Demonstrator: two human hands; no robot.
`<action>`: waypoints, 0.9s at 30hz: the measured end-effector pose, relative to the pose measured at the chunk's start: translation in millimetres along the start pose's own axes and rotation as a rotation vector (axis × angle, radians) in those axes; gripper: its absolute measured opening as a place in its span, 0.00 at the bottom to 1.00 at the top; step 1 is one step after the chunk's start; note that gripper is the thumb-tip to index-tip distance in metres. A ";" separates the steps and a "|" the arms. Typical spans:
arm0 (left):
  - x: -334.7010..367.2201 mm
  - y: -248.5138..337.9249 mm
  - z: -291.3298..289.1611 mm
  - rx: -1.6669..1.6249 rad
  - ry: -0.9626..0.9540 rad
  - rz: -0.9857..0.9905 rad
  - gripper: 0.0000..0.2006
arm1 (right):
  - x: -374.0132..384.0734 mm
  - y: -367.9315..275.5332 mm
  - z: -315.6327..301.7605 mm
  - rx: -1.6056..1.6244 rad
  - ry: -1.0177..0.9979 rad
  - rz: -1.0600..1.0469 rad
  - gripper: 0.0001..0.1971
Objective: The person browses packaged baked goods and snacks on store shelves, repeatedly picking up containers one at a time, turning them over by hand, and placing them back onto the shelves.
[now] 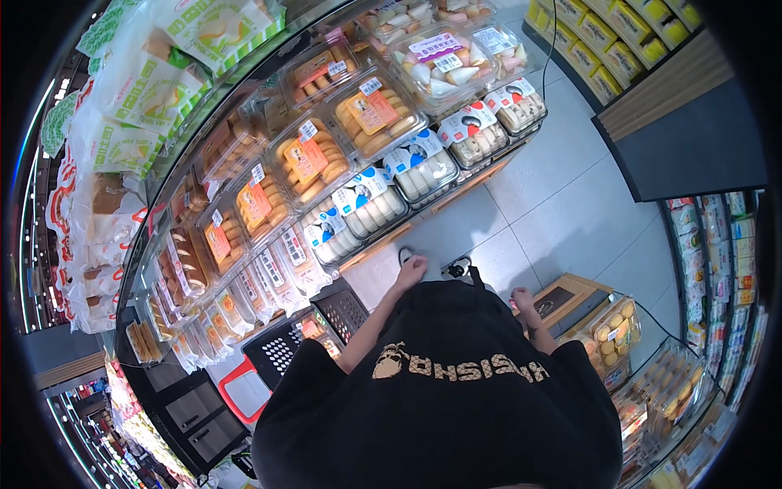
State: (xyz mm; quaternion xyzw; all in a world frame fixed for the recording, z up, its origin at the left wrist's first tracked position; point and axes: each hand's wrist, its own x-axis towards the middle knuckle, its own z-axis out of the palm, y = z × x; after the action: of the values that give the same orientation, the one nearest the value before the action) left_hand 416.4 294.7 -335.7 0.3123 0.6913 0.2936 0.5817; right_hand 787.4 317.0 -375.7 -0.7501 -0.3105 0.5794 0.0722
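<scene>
Black T-shirt (pixel 440 416): nearest, tan print across it; clock read from its middle, twelve straight ahead;
Left hand (pixel 413 271): just short of twelve; fingers curled in, narrow;
Right hand (pixel 524 301): between one and two; fingers bent, too small to tell how wide or whether holding anything; beside a wood-framed panel (pixel 562 303);
Perforated black basket (pixel 270 350): between nine and ten; red handle (pixel 244 391) outward;
Blue-labelled clamshells of white rolls (pixel 368 213): eleven, near the left hand, floor (pixel 464 236) showing between;
Orange-labelled clamshells of golden buns (pixel 308 167): eleven, directly behind the rolls;
Yellow packets (pixel 588 61): one o'clock, far, on a dark shelf
</scene>
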 end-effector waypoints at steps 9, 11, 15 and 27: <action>2.0 247.6 -13.0 -0.122 -0.208 0.274 0.14 | 19.9 -99.7 15.0 -0.461 -0.081 -0.239 0.14; 13.8 278.2 -20.7 -0.095 -0.055 0.397 0.14 | 27.8 -118.1 0.6 -0.196 -0.082 -0.268 0.13; 11.0 334.9 -38.1 -0.229 0.297 0.538 0.16 | 19.0 -198.9 -22.0 -0.053 -0.035 -0.486 0.12; 29.3 404.3 -51.9 -0.725 0.222 0.319 0.23 | -80.2 -483.1 -34.2 0.404 -0.638 -0.644 0.19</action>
State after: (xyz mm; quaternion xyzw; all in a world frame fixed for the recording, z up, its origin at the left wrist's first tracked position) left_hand 397.9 570.9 -35.0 0.1568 0.5443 0.6368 0.5232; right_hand 623.1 666.4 -72.5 -0.3721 -0.4146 0.7770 0.2930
